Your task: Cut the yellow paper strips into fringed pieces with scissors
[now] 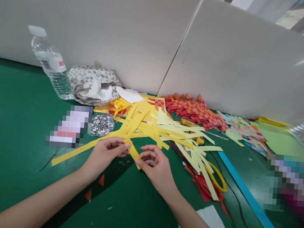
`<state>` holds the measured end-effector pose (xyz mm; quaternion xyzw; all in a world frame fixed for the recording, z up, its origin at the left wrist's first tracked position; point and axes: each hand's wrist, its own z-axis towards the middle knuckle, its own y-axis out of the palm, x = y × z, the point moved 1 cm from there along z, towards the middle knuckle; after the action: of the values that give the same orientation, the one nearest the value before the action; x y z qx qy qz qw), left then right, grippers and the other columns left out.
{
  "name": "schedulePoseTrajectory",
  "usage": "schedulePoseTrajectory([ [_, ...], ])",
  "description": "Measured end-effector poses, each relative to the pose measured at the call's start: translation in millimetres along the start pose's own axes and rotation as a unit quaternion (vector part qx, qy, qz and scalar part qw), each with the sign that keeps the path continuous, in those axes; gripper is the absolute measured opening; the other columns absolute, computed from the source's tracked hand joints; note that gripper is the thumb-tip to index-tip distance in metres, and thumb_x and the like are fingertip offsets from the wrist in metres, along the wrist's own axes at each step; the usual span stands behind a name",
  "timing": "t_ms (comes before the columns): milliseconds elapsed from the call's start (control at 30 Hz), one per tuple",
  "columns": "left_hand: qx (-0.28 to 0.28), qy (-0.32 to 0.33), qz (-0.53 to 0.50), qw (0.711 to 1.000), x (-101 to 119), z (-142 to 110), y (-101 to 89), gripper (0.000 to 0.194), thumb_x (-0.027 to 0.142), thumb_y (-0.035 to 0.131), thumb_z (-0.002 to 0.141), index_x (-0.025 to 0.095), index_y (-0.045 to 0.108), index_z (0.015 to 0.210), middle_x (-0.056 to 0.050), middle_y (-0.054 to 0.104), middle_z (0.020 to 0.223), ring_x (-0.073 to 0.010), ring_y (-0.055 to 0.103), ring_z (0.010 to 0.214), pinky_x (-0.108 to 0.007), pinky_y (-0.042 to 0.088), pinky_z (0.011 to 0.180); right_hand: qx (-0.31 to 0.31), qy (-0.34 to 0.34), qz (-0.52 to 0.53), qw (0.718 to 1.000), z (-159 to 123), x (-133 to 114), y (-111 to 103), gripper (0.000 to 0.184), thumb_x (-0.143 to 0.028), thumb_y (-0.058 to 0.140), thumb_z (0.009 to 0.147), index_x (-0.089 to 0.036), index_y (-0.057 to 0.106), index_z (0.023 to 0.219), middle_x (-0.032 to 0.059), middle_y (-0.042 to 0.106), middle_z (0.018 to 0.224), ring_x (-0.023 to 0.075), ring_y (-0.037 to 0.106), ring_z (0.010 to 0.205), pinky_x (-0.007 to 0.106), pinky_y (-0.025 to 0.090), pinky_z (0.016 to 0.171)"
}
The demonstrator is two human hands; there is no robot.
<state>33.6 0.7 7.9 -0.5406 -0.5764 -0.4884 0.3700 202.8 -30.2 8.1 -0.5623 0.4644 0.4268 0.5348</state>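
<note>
Between my two hands is a short yellow paper strip [134, 152], slanting down to the right. My left hand [109, 152] pinches its upper end between thumb and fingers. My right hand [157, 167] has its thumb on the lower end, the fingers curled behind it. Just beyond my hands lies a loose pile of yellow and pale yellow paper strips [138, 121]. One long yellow strip [72, 151] reaches out to the left, passing behind my left hand. Small orange paper triangles [101, 180] lie on the green table below my left forearm.
A water bottle [52, 65] leans by a patterned cloth bag [91, 79]. Nearby are a bag of googly eyes [102, 125] and a blurred-out phone-like rectangle [70, 125]. Red-orange woven paper pieces [197, 110] line the wall. Yellow-and-red-handled scissors [221, 182] and a blue strip [248, 193] lie right.
</note>
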Motion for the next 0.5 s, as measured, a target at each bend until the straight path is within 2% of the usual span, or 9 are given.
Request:
schedulePoseTrajectory([
  [500, -0.016, -0.015, -0.025, 0.999, 3.4, 0.0, 0.5, 0.024, 0.036, 0.079, 0.062, 0.016, 0.071, 0.073, 0.000, 0.070, 0.067, -0.0123, 0.066, 0.063, -0.018, 0.051, 0.059, -0.003, 0.006, 0.007, 1.000, -0.2, -0.7, -0.4, 0.028, -0.025, 0.070, 0.067, -0.021, 0.055, 0.090, -0.0018, 0.061, 0.071, 0.0132, 0.061, 0.064, 0.026, 0.051, 0.060],
])
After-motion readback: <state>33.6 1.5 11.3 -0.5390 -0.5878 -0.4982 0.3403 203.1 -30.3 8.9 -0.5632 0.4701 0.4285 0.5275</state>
